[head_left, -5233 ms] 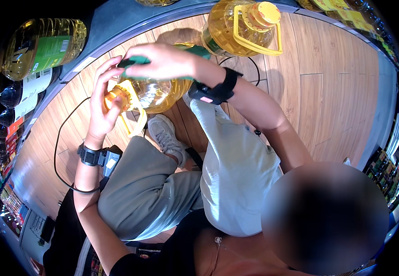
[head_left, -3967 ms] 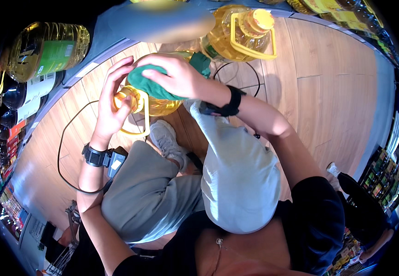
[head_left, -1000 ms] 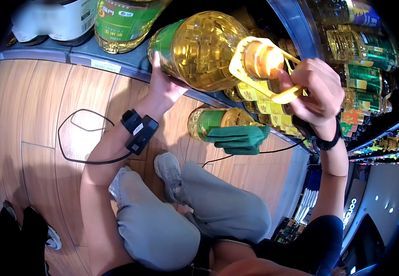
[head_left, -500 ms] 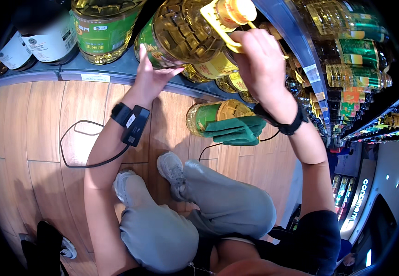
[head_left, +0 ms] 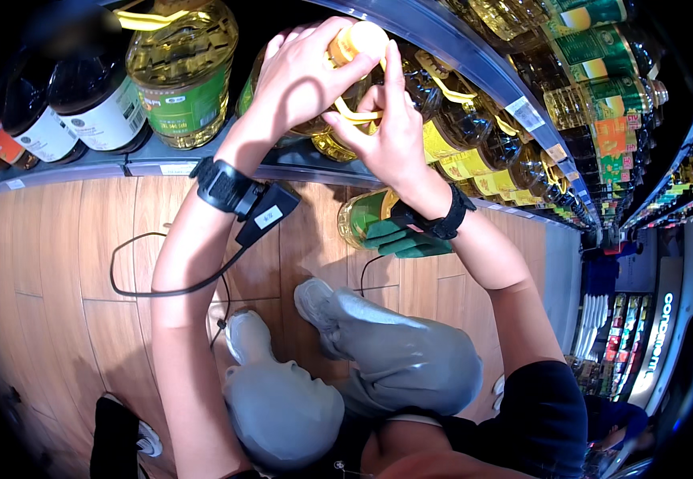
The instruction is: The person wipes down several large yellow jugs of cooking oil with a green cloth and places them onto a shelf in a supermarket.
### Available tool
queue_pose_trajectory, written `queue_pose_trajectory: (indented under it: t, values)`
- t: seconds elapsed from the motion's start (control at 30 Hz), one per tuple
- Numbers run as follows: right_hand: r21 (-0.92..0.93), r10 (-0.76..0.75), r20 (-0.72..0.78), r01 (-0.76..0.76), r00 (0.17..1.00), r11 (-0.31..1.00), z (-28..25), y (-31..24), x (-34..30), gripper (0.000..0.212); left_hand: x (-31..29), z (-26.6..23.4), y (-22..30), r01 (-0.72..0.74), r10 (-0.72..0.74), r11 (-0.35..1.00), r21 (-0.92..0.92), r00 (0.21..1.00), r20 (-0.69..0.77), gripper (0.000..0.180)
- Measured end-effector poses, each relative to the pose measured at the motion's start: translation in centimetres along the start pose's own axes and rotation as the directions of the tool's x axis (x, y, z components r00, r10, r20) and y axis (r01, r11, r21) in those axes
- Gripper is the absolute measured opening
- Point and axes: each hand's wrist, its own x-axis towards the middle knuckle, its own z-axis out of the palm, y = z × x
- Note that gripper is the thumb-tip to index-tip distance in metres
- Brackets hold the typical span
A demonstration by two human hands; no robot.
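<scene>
A shop aisle with a wood-plank floor [head_left: 67, 263] surrounds you, and a low shelf [head_left: 154, 170] crowded with bottles runs along the far side. Your oil bottle [head_left: 341, 52] is at that shelf, far and near the middle; most of its body is hidden behind your left hand [head_left: 292, 88], so you cannot tell how its base sits. What shows is an orange-yellow neck, a round cap [head_left: 368, 37] so brightly lit that it looks almost white, a bright yellow handle [head_left: 357, 116] on the near side, and a strip of green label at the left. Your left hand is curved over the bottle, its thumb stretched to the right just below the cap. Your right hand [head_left: 394, 140] has its index finger pointing up beside the cap and its thumb well apart from it, near the handle; its other fingers are bent, and whether either hand grips firmly cannot be told. To the left stand a pale-gold bottle [head_left: 177, 88] with a green label and dark bottles [head_left: 107, 104] with white labels. Nearer you, a green cloth [head_left: 402, 239] lies against a smaller bottle [head_left: 356, 219] on the floor
</scene>
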Motion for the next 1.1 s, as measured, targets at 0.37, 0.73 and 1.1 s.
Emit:
queue_pose_trajectory:
  t: [0.37, 0.73, 1.1]
  values:
    - [-0.014, 0.04, -0.089, -0.041, 0.995, 0.999, 1.5, -1.3, -2.2, 0.104, -1.4, -0.5, 0.8, -0.156, 0.156, 0.988, -0.018, 0.988, 0.011, 0.046]
    - [-0.116, -0.272, -0.227, 0.251, 0.935, 0.961, 4.2, -0.1, -6.2, 0.11, -4.7, -1.1, 0.7, -0.298, 0.298, 0.954, -0.028, 0.955, -0.009, 0.054]
    - [0.062, -0.21, -0.098, 0.216, 0.973, 0.974, 5.5, 1.4, -11.9, 0.044, -9.3, -1.0, 2.7, -0.381, 0.383, 0.923, -0.049, 0.923, 0.029, 0.048]
